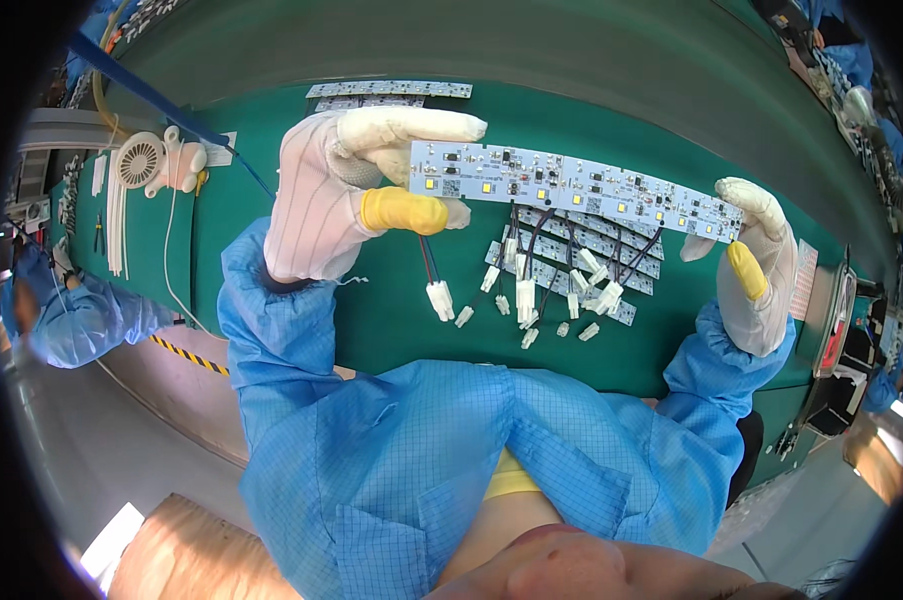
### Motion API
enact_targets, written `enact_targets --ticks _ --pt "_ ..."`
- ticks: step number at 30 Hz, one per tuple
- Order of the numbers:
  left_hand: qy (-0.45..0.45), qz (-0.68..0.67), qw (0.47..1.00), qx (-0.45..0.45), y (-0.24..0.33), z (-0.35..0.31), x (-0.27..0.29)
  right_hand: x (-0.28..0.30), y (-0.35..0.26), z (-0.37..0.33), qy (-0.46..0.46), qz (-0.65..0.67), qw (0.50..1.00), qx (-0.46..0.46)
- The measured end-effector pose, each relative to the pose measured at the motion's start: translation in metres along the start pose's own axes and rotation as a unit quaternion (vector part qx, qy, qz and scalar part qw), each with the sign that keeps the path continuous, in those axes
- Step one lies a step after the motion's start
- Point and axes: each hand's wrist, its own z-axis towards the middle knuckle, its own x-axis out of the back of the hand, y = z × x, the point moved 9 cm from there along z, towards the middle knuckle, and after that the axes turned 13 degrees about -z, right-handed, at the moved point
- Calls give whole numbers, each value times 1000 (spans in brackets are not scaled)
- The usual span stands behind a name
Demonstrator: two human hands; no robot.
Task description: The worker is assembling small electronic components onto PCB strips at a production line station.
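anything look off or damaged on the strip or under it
Nothing stands out as damaged or spilled. The raised circuit strip shows no obvious break. Only the white connectors below look untidy, pointing different ways; fine flaws would be too small to see.

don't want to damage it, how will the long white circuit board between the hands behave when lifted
The circuit board is probably fairly stiff, spanning from the left hand to the right hand without obvious sag. It looks thin, so likely light for its length. Small bare components on its face suggest it may be fragile if pressed.
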Motion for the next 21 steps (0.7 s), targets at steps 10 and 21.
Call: enact_targets --ticks 10,21 --pt "-59 86 992 -69 2 1 -3 3 6 1 22 -66 997 -20" --pt "14 155 987 -44 0 16 -4 4 -9 -13 20 -1 1000 19"
